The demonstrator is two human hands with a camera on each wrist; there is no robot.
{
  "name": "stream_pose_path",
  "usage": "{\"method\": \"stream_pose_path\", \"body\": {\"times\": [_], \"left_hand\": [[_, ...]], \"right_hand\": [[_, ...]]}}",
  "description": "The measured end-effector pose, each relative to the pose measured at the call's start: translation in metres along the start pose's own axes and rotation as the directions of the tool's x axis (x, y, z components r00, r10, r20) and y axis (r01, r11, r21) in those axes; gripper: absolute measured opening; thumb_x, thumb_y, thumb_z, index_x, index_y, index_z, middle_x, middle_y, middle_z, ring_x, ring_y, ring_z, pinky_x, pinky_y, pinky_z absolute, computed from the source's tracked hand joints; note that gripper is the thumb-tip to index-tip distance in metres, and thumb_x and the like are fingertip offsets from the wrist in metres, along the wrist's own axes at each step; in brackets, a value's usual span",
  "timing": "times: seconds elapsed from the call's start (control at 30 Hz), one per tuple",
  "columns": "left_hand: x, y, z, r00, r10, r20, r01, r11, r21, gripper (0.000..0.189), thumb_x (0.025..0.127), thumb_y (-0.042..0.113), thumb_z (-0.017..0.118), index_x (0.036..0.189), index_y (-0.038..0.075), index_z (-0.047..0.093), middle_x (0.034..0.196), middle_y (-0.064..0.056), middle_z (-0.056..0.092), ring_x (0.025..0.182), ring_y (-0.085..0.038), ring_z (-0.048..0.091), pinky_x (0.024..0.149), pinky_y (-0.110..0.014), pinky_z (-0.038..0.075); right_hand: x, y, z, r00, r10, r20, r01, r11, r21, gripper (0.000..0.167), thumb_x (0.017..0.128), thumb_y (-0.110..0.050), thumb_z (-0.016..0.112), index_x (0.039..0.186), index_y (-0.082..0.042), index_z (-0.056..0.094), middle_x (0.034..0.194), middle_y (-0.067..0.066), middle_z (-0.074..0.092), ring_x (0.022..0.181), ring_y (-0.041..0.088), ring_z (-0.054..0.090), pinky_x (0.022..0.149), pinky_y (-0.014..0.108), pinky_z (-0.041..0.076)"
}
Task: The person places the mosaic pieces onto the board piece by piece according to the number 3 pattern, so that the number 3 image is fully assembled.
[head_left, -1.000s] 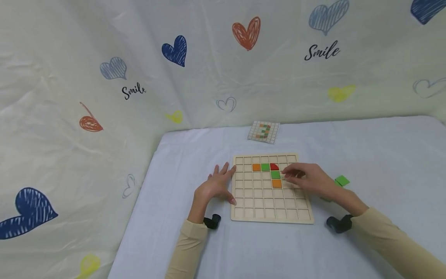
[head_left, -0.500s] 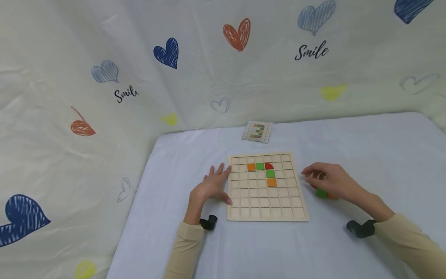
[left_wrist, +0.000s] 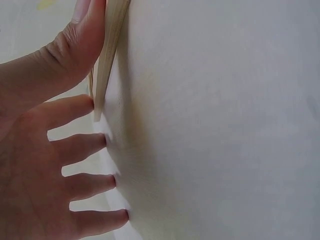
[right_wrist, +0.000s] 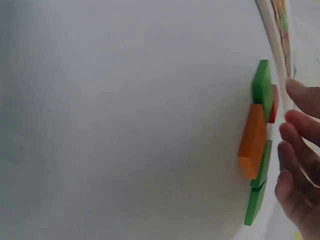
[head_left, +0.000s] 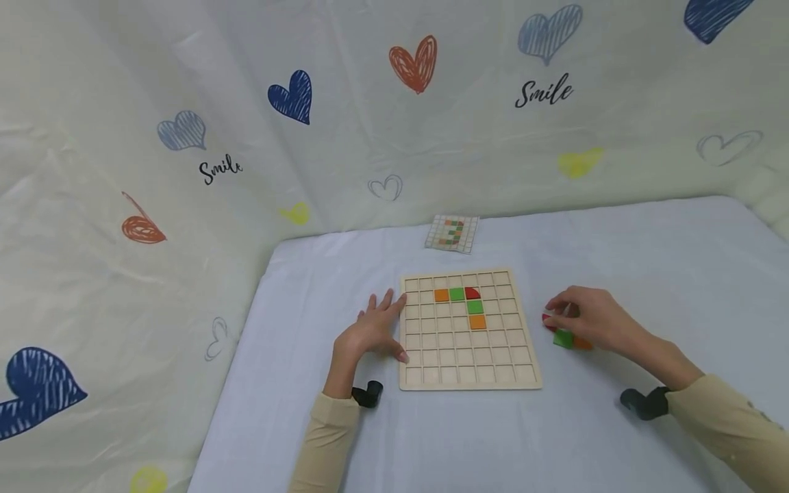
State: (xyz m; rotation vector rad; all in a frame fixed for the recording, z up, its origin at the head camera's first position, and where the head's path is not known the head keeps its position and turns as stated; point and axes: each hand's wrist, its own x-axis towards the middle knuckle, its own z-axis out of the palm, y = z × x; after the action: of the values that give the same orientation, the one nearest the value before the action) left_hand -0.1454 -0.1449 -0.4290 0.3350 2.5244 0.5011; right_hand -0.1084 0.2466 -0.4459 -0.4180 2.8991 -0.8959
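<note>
A wooden grid board [head_left: 431, 342] lies on the white table, holding orange, green and red tiles [head_left: 474, 307] in a hooked row. My left hand [head_left: 370, 331] touches its left edge with fingers spread; in the left wrist view the thumb [left_wrist: 75, 50] lies against the board's side. Right of the board, my right hand [head_left: 594, 318] hovers low over loose tiles, nearest a red one [head_left: 546, 321]. The right wrist view shows a gap between thumb and index fingertips. Below them lie a green tile [right_wrist: 262, 90], an orange tile [right_wrist: 253, 140] and two more green ones [right_wrist: 262, 167].
Behind the board lies a small card [head_left: 453, 233] printed with a coloured tile pattern on a grid. A cloth backdrop with hearts [head_left: 413, 65] rises at the table's far edge. Black wrist cameras [head_left: 644, 404] sit at both wrists.
My right hand has moved right, from over the board to the loose tiles beside it. The left hand stays at the board's edge. The head view has shifted slightly.
</note>
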Motion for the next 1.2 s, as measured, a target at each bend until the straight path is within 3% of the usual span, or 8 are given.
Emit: {"method": "stream_pose_path", "body": {"times": [0.3,0.63,0.8,1.03,1.2], "left_hand": [[0.0,0.002,-0.002,1.0,-0.006,0.007,0.006,1.0,0.007,0.122,0.071,0.022,0.096,0.166,0.019,0.02,0.174,-0.012,0.004,0.159,-0.042,-0.004,0.126,-0.064,0.01],[0.001,0.0,-0.002,1.0,-0.007,0.001,0.007,1.0,0.014,0.123,0.069,0.026,0.096,0.166,0.02,0.021,0.174,-0.011,0.005,0.159,-0.043,-0.003,0.126,-0.064,0.012],[0.0,0.002,-0.004,1.0,-0.007,0.003,0.007,1.0,0.008,0.123,0.069,0.026,0.096,0.166,0.019,0.021,0.174,-0.011,0.005,0.159,-0.043,-0.003,0.125,-0.065,0.011],[0.0,0.002,-0.003,1.0,-0.008,0.006,0.008,1.0,0.008,0.121,0.07,0.026,0.096,0.166,0.018,0.021,0.174,-0.011,0.005,0.159,-0.042,-0.003,0.125,-0.065,0.012],[0.0,0.002,-0.003,1.0,-0.015,0.007,0.015,1.0,-0.001,0.122,0.071,0.025,0.096,0.166,0.02,0.021,0.174,-0.01,0.004,0.159,-0.041,-0.004,0.126,-0.064,0.01]], "right_hand": [[0.001,0.004,0.004,0.999,0.022,0.032,-0.019,0.997,-0.081,0.023,0.085,-0.023,0.084,0.092,-0.003,0.076,0.084,0.0,0.067,0.072,0.013,0.055,0.059,0.026,0.045],[0.007,-0.002,0.007,0.994,0.043,0.1,-0.041,0.999,-0.029,0.018,0.085,-0.012,0.081,0.096,-0.002,0.071,0.084,0.001,0.069,0.073,0.014,0.057,0.061,0.027,0.049],[0.008,-0.002,0.01,0.997,-0.011,0.073,0.014,0.999,-0.034,0.016,0.084,-0.007,0.08,0.097,-0.004,0.071,0.086,-0.001,0.07,0.077,0.013,0.06,0.066,0.028,0.052],[0.007,-0.008,0.01,0.992,-0.125,0.001,0.125,0.992,0.025,0.02,0.083,0.002,0.078,0.101,-0.006,0.075,0.092,0.0,0.074,0.075,0.01,0.063,0.063,0.023,0.054],[0.01,-0.017,0.011,0.992,-0.124,0.01,0.123,0.99,0.073,0.025,0.084,-0.001,0.08,0.109,-0.006,0.076,0.092,-0.003,0.075,0.077,0.011,0.065,0.068,0.022,0.055]]}}
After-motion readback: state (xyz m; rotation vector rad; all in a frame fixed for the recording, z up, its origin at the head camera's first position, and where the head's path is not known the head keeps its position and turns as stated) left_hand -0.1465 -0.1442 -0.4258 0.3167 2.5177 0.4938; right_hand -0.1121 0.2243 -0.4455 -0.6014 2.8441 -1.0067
